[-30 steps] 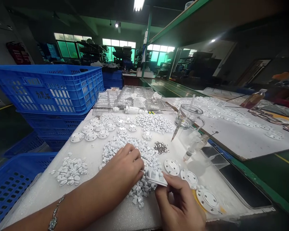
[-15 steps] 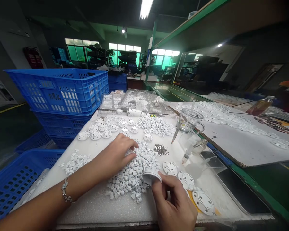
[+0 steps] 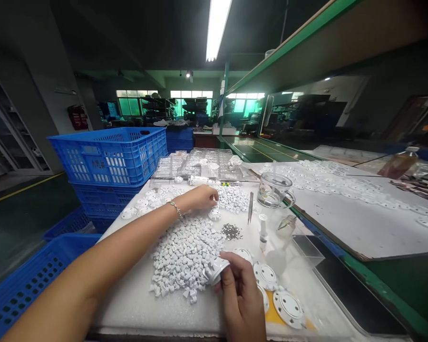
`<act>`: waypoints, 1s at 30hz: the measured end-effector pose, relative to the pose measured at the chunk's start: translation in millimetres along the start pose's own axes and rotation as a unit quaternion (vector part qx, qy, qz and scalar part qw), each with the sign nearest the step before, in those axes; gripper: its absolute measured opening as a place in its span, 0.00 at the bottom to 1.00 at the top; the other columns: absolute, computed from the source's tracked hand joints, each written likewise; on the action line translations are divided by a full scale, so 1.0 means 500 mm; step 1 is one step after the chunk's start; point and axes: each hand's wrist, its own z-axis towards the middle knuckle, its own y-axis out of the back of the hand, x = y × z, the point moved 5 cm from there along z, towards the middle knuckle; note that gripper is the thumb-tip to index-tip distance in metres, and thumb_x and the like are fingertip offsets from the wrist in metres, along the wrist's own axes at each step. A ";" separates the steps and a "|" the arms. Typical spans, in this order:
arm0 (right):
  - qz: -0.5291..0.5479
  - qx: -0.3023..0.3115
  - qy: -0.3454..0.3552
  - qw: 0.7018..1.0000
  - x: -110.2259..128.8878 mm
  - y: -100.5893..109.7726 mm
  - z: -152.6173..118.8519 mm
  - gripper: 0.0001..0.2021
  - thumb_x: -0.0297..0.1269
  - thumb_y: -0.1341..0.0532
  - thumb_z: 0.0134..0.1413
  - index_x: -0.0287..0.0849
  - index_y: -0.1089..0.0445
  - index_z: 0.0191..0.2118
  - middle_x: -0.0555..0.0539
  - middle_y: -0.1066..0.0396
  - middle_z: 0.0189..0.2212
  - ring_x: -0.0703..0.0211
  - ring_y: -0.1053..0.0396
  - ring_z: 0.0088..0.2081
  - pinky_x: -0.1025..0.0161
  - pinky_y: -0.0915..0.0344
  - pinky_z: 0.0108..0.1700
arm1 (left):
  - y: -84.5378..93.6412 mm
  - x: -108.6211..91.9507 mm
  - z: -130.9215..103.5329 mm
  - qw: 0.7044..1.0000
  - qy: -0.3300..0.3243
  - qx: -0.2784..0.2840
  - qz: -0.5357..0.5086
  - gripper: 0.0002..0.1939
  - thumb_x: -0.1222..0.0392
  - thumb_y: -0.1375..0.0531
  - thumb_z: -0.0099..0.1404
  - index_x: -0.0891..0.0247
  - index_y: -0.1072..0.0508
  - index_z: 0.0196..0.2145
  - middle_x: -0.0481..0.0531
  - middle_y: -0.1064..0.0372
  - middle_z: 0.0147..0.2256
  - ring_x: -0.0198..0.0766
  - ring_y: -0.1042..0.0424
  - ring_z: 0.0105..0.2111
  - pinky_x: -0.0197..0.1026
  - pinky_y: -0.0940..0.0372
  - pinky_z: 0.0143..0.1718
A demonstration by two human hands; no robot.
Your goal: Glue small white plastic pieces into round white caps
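Note:
My left hand [image 3: 204, 196] reaches to the near-left edge of a pile of small round white pieces [image 3: 233, 198], its fingers curled together; what they hold, if anything, is hidden. Just below it lies a white disc [image 3: 214, 214]. My right hand [image 3: 240, 289] grips a round white part [image 3: 217, 270] by its rim, tilted, over the right edge of a large heap of white angular pieces [image 3: 185, 254]. Small dark metallic bits [image 3: 231, 231] lie between the heap and the tweezers [image 3: 250, 208]. More white discs [image 3: 288, 306] rest right of my right hand.
Stacked blue crates [image 3: 110, 159] stand left of the table. On the right are a glass mug [image 3: 274, 190], a syringe [image 3: 263, 230], a small glass jar [image 3: 287, 224] and a dark flat panel [image 3: 360, 289]. Clear trays [image 3: 214, 159] lie at the back.
My left hand has moved forward from the large heap to the round pieces, its fingers now curled in. My right hand has turned the white part. The view has tilted upward.

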 end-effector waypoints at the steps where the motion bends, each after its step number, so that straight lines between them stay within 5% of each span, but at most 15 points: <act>1: 0.007 -0.012 -0.006 1.000 -0.001 0.001 0.001 0.13 0.47 0.43 0.63 0.45 0.28 0.44 0.53 0.31 0.22 0.64 0.32 0.23 0.70 0.35 0.27 | -0.011 -0.001 0.012 1.000 0.010 0.006 0.001 0.10 0.56 0.39 0.69 0.65 0.26 0.43 0.54 0.28 0.43 0.42 0.27 0.42 0.50 0.31 0.46; 8: 0.111 -0.063 -0.074 0.989 -0.021 -0.013 -0.016 0.17 0.49 0.41 0.62 0.46 0.30 0.50 0.45 0.25 0.46 0.58 0.26 0.46 0.65 0.29 0.47 | -0.044 -0.010 0.048 0.992 0.127 0.007 0.006 0.13 0.56 0.39 0.69 0.66 0.27 0.47 0.57 0.28 0.47 0.44 0.27 0.44 0.50 0.29 0.45; 20: 0.064 0.003 0.014 0.998 -0.024 -0.003 -0.009 0.11 0.41 0.45 0.65 0.46 0.30 0.47 0.45 0.24 0.42 0.59 0.25 0.43 0.69 0.28 0.40 | -0.023 0.015 0.023 0.983 0.164 -0.014 -0.076 0.13 0.56 0.40 0.69 0.65 0.28 0.49 0.56 0.29 0.48 0.44 0.27 0.45 0.50 0.29 0.45; 23: 0.037 0.024 0.049 0.998 -0.023 -0.003 -0.007 0.11 0.40 0.44 0.65 0.46 0.29 0.48 0.45 0.24 0.41 0.59 0.24 0.41 0.69 0.28 0.40 | -0.003 0.004 0.000 0.981 0.150 -0.022 -0.120 0.13 0.56 0.39 0.69 0.65 0.27 0.47 0.56 0.28 0.46 0.42 0.27 0.42 0.49 0.29 0.43; 30: 0.060 -0.076 -0.018 0.995 -0.026 -0.018 -0.019 0.13 0.44 0.44 0.65 0.46 0.28 0.48 0.45 0.24 0.41 0.60 0.25 0.40 0.69 0.29 0.38 | 0.063 -0.066 -0.140 0.967 0.058 0.009 -0.249 0.15 0.52 0.40 0.67 0.63 0.22 0.45 0.54 0.23 0.38 0.40 0.27 0.37 0.40 0.34 0.39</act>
